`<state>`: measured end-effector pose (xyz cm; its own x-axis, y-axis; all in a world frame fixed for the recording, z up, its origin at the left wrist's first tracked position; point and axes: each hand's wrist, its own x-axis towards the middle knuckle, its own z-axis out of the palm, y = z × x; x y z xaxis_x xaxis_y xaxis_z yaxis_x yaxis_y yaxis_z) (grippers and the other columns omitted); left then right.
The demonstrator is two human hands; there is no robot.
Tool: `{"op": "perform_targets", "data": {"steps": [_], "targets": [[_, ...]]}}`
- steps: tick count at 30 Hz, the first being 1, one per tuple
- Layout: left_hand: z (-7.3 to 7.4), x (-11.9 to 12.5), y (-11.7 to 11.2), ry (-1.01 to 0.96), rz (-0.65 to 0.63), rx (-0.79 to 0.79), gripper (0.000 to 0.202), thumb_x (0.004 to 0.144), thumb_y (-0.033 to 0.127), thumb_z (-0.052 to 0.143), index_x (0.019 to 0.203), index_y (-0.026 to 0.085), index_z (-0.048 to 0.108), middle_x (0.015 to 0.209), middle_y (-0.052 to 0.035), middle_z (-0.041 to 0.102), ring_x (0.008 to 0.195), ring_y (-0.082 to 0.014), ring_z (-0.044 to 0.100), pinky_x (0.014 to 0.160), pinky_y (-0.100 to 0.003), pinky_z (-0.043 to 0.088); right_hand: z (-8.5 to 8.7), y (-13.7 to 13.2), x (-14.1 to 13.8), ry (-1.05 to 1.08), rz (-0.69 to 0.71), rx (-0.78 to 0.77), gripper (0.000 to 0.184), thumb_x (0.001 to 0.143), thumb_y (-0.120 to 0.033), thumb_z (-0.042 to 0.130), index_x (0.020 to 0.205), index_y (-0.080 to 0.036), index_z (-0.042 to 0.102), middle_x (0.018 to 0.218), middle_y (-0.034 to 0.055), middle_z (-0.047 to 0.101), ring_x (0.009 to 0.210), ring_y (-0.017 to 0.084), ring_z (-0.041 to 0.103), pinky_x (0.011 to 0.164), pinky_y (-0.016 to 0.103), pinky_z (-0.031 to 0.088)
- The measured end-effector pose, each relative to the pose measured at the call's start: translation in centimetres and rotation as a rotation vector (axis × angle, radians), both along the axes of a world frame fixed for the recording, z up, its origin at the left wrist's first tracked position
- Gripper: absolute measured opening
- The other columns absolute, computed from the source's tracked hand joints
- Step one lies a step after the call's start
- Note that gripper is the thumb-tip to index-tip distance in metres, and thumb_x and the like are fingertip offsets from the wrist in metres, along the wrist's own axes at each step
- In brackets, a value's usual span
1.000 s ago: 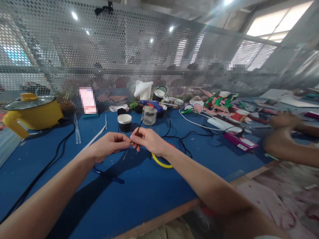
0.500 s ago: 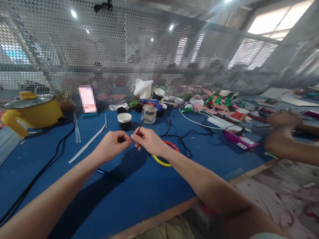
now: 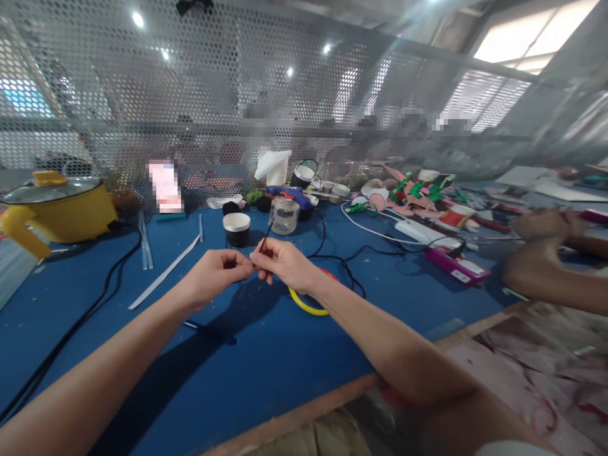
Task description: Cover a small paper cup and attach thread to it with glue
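Note:
My left hand [image 3: 216, 273] and my right hand [image 3: 284, 263] meet fingertip to fingertip above the blue table. A thin black cord [image 3: 266, 236] rises out of my right hand's pinch. My left thumb and forefinger are pressed together where the cord's lower end meets them; that end is mostly hidden by fingers. Just beyond the hands stand a black paper cup with a white rim [image 3: 236, 230] and a clear jar [image 3: 284, 217]. Under my right wrist lies a ring, yellow [image 3: 306, 308] and red, partly covered by the arm.
A yellow electric pot [image 3: 61, 209] stands at the left, its black cable trailing forward. White strips [image 3: 164, 272] lie near my left forearm. A blue glue gun [image 3: 289, 193] rests behind the jar. Rightward are a purple power strip [image 3: 456, 266], craft pieces and another person's arms [image 3: 546, 253].
Both hands stay pinched together at nearly the same spot, with the fingertips slightly closer. The black cord tilts a little more upright. The view has shifted slightly.

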<state>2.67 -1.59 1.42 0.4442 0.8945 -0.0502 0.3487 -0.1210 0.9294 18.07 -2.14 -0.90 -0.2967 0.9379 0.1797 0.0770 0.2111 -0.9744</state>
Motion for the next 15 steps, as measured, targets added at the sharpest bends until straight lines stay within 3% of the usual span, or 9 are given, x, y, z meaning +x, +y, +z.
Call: {"op": "perform_targets", "data": {"steps": [6,15], "targets": [[-0.62,0.05,0.31,0.029,-0.014,0.081,0.019,0.061,0.031,0.057,0.062,0.012,0.055,0.056,0.0024,0.050,0.053,-0.0077,0.041,0.049,-0.021,0.028,-0.13,-0.09,-0.03,-0.080,-0.043,0.008,0.017,0.077,-0.030,0.051,0.070,-0.016,0.045,0.047,-0.0061,0.047,0.040,0.005,0.044,0.039,0.017,0.037],[-1.04,0.17,0.28,0.054,0.018,0.147,0.017,0.062,0.029,0.057,0.058,0.013,0.053,0.051,0.0040,0.047,0.049,-0.0071,0.039,0.046,-0.021,0.026,-0.41,-0.22,-0.20,-0.153,-0.120,0.041,0.022,0.076,-0.036,0.051,0.068,-0.016,0.045,0.045,-0.0059,0.045,0.039,0.005,0.043,0.037,0.017,0.036]]}}
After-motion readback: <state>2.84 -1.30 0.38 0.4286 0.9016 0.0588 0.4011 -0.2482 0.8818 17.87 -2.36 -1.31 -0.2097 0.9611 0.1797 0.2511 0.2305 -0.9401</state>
